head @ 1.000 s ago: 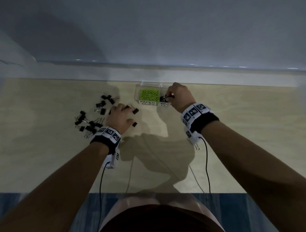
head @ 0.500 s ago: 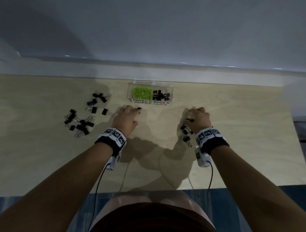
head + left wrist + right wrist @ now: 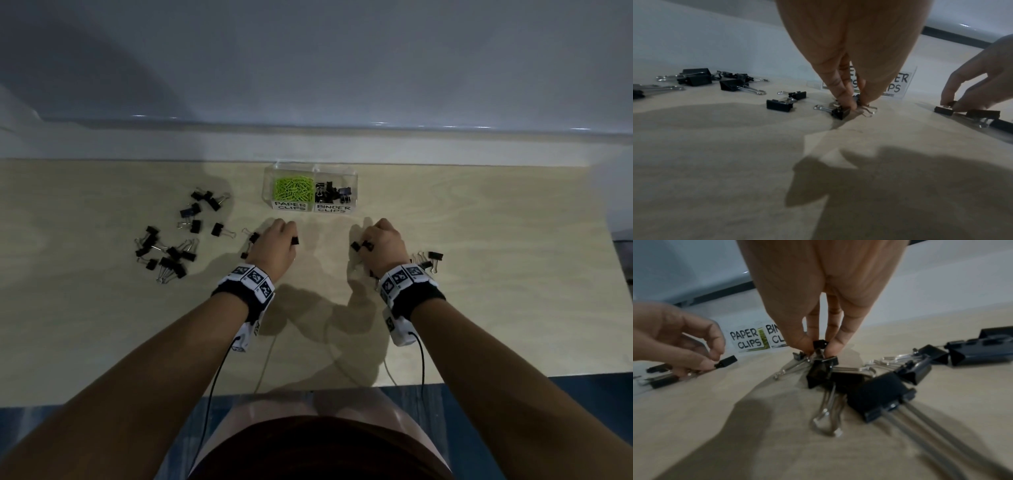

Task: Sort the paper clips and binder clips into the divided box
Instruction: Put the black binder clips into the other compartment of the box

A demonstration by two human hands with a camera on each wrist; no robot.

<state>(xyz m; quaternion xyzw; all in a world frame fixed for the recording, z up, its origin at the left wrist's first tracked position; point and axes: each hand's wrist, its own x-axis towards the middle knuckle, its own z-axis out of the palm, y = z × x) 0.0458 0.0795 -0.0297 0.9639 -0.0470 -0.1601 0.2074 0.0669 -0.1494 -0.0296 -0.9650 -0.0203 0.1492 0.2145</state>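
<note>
The clear divided box (image 3: 352,186) stands at the table's far middle. Green paper clips (image 3: 294,188) fill its left half, and black binder clips (image 3: 334,193) lie in the right half. My left hand (image 3: 291,237) (image 3: 856,104) is in front of the box, fingertips down on the table, pinching a small black binder clip (image 3: 295,241) (image 3: 725,362). My right hand (image 3: 365,241) (image 3: 819,348) pinches another small black binder clip (image 3: 365,245) (image 3: 819,344) off a cluster on the table.
A scattered pile of black binder clips (image 3: 171,246) lies at the left of the table. More binder clips (image 3: 430,260) (image 3: 879,392) lie beside and under my right wrist. The table's near edge (image 3: 479,383) is close to my body.
My right hand came back from the box's binder-clip half to the clips at the near right and took hold of one. My left hand stayed in place, pinching a clip.
</note>
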